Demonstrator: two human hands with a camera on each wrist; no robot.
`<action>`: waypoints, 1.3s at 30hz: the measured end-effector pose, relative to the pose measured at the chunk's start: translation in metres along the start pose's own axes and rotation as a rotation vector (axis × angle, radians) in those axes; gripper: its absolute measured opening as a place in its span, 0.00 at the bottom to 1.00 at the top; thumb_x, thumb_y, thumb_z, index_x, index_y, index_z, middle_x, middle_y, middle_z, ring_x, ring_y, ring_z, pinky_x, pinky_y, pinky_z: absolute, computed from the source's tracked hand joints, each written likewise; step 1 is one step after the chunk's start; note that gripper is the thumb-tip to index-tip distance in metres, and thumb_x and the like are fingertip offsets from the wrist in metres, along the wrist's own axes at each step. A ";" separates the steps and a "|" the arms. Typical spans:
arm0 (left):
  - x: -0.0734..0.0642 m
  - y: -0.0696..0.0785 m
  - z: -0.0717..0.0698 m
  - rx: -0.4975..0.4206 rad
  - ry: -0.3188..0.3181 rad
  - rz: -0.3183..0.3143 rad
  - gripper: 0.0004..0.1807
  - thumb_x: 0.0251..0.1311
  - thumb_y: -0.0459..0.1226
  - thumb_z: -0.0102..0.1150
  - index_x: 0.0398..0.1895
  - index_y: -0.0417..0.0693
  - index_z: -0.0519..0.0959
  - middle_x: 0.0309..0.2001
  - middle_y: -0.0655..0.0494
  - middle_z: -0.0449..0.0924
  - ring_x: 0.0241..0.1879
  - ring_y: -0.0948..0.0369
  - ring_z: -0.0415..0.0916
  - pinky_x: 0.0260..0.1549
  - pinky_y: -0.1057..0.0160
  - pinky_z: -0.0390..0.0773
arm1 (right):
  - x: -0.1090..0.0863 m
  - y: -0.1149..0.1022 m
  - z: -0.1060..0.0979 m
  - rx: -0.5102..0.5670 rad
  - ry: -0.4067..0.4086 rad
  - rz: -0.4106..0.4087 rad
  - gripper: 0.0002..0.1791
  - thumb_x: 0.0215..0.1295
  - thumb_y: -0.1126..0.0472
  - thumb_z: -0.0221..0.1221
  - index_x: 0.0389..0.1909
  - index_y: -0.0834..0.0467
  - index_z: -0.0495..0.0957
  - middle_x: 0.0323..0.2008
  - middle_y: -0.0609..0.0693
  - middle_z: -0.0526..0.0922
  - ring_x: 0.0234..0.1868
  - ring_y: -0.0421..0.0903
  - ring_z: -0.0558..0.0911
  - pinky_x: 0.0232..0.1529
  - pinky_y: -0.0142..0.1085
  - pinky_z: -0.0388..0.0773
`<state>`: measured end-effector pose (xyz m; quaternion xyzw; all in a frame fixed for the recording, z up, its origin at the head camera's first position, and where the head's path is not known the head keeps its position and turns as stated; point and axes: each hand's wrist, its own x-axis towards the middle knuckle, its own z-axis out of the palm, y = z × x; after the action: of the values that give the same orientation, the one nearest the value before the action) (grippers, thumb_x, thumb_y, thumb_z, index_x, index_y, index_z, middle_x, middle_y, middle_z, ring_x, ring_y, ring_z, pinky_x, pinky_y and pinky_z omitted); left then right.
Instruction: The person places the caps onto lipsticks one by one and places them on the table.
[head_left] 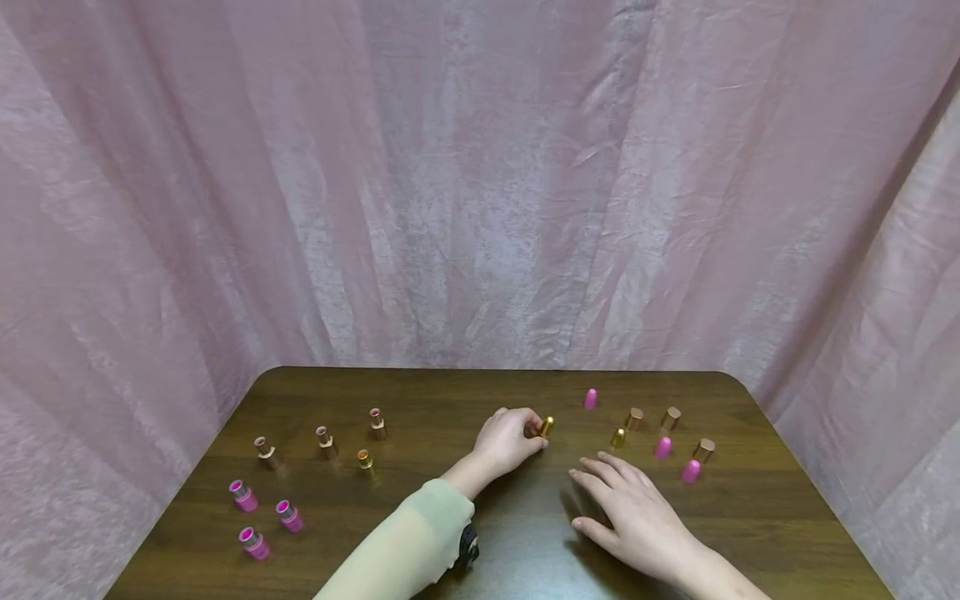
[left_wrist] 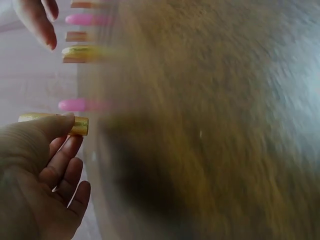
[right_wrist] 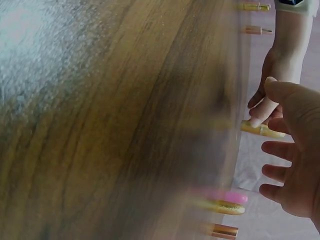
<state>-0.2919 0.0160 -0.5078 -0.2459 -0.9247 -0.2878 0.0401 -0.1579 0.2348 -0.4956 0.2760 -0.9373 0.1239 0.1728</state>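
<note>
Behind everything hangs a pink curtain (head_left: pixel 480 183), of velvet-like cloth with soft vertical folds. In front of it is the counter (head_left: pixel 465 388), brown, with wood grain and rounded far corners. The right hand (head_left: pixel 633 517) is above it with fingers spread and holds nothing. The left hand (head_left: pixel 508 440) pinches a gold tube (head_left: pixel 547 427), roughly upright, near the middle of the counter; whether its base touches the wood, I cannot tell. This tube is probably light and stiff, and its smooth, shiny skin may slip, so a grip around its straight sides seems the safest. To the left stand three copper tubes (head_left: pixel 326 444), three pink tubes (head_left: pixel 255 545) with silvery collars, and a short gold tube (head_left: pixel 365 462). Smallest, to the right, are angular copper caps (head_left: pixel 671 418), rounded pink caps (head_left: pixel 692 472) and one domed gold cap (head_left: pixel 618 438).
</note>
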 end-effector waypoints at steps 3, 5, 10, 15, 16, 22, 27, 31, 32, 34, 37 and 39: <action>0.002 0.002 0.007 0.022 -0.006 -0.017 0.09 0.56 0.45 0.75 0.37 0.55 0.85 0.31 0.69 0.83 0.35 0.65 0.74 0.38 0.62 0.73 | -0.001 -0.001 -0.001 0.005 -0.032 0.018 0.33 0.62 0.43 0.70 0.65 0.54 0.79 0.65 0.52 0.78 0.69 0.61 0.70 0.63 0.61 0.69; 0.004 0.002 0.010 0.024 -0.010 -0.035 0.10 0.56 0.45 0.75 0.37 0.55 0.85 0.32 0.69 0.83 0.35 0.65 0.74 0.38 0.62 0.73 | -0.002 -0.001 -0.001 0.009 -0.044 0.024 0.33 0.62 0.44 0.70 0.65 0.54 0.78 0.65 0.52 0.77 0.70 0.61 0.70 0.63 0.61 0.68; 0.010 0.004 0.014 0.030 -0.001 -0.048 0.11 0.57 0.46 0.75 0.38 0.55 0.85 0.33 0.68 0.83 0.36 0.64 0.75 0.39 0.63 0.74 | -0.003 -0.001 -0.002 0.016 -0.042 0.025 0.33 0.62 0.44 0.70 0.65 0.54 0.78 0.65 0.52 0.78 0.70 0.62 0.70 0.63 0.62 0.68; 0.017 0.004 0.014 0.033 0.008 -0.064 0.10 0.57 0.45 0.75 0.38 0.54 0.86 0.32 0.67 0.83 0.37 0.63 0.76 0.39 0.63 0.75 | -0.003 -0.002 -0.003 0.021 -0.041 0.026 0.33 0.63 0.45 0.70 0.65 0.55 0.78 0.64 0.54 0.78 0.70 0.62 0.70 0.64 0.62 0.67; 0.018 0.004 0.014 0.032 0.011 -0.071 0.10 0.57 0.45 0.75 0.38 0.54 0.86 0.32 0.67 0.84 0.37 0.63 0.77 0.39 0.63 0.76 | -0.002 -0.002 -0.003 0.018 -0.042 0.027 0.32 0.63 0.45 0.70 0.65 0.55 0.78 0.64 0.54 0.78 0.70 0.62 0.70 0.65 0.61 0.67; 0.024 0.001 0.016 0.009 0.023 -0.094 0.10 0.57 0.43 0.75 0.39 0.53 0.85 0.32 0.67 0.84 0.38 0.64 0.79 0.41 0.62 0.77 | -0.002 -0.002 -0.002 0.022 -0.045 0.035 0.32 0.63 0.45 0.70 0.65 0.55 0.78 0.63 0.54 0.78 0.70 0.62 0.70 0.65 0.61 0.67; 0.023 -0.003 0.018 -0.002 0.007 -0.086 0.15 0.57 0.43 0.75 0.46 0.52 0.86 0.39 0.64 0.85 0.44 0.61 0.79 0.49 0.60 0.76 | -0.003 -0.001 -0.001 0.016 -0.045 0.037 0.32 0.62 0.46 0.70 0.64 0.55 0.79 0.62 0.54 0.79 0.69 0.62 0.70 0.65 0.61 0.67; 0.018 -0.007 0.015 0.059 -0.036 -0.066 0.25 0.57 0.49 0.74 0.56 0.52 0.83 0.49 0.60 0.83 0.52 0.57 0.77 0.53 0.57 0.76 | -0.004 0.003 -0.001 0.010 -0.052 0.047 0.33 0.62 0.46 0.71 0.64 0.55 0.78 0.62 0.54 0.79 0.69 0.63 0.70 0.65 0.62 0.67; 0.017 -0.008 0.013 0.080 -0.050 -0.059 0.27 0.57 0.50 0.73 0.59 0.53 0.82 0.51 0.59 0.82 0.54 0.55 0.76 0.54 0.56 0.75 | -0.005 0.004 -0.001 0.009 -0.054 0.052 0.33 0.62 0.46 0.71 0.64 0.55 0.78 0.62 0.54 0.79 0.69 0.63 0.70 0.65 0.62 0.67; 0.015 -0.009 0.008 0.120 -0.072 -0.038 0.33 0.58 0.54 0.72 0.65 0.53 0.78 0.58 0.56 0.80 0.59 0.52 0.74 0.58 0.53 0.73 | -0.005 0.007 -0.002 0.004 -0.057 0.065 0.33 0.62 0.46 0.71 0.65 0.56 0.78 0.63 0.54 0.79 0.68 0.64 0.71 0.65 0.62 0.67; 0.011 -0.012 0.000 0.170 -0.114 -0.007 0.42 0.61 0.59 0.67 0.75 0.53 0.69 0.68 0.52 0.71 0.67 0.49 0.67 0.65 0.47 0.67 | -0.006 0.013 -0.003 0.000 -0.058 0.087 0.33 0.62 0.47 0.71 0.65 0.57 0.78 0.63 0.55 0.78 0.68 0.65 0.71 0.65 0.63 0.66; 0.008 -0.012 -0.007 0.203 -0.142 0.017 0.46 0.63 0.62 0.63 0.79 0.55 0.61 0.74 0.49 0.64 0.72 0.47 0.61 0.70 0.43 0.61 | -0.006 0.017 -0.003 -0.006 -0.058 0.102 0.33 0.62 0.47 0.71 0.65 0.57 0.78 0.64 0.56 0.78 0.68 0.65 0.71 0.65 0.63 0.66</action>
<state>-0.3057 0.0067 -0.5061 -0.2683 -0.9475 -0.1741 0.0014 -0.1618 0.2523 -0.4973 0.2307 -0.9552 0.1216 0.1399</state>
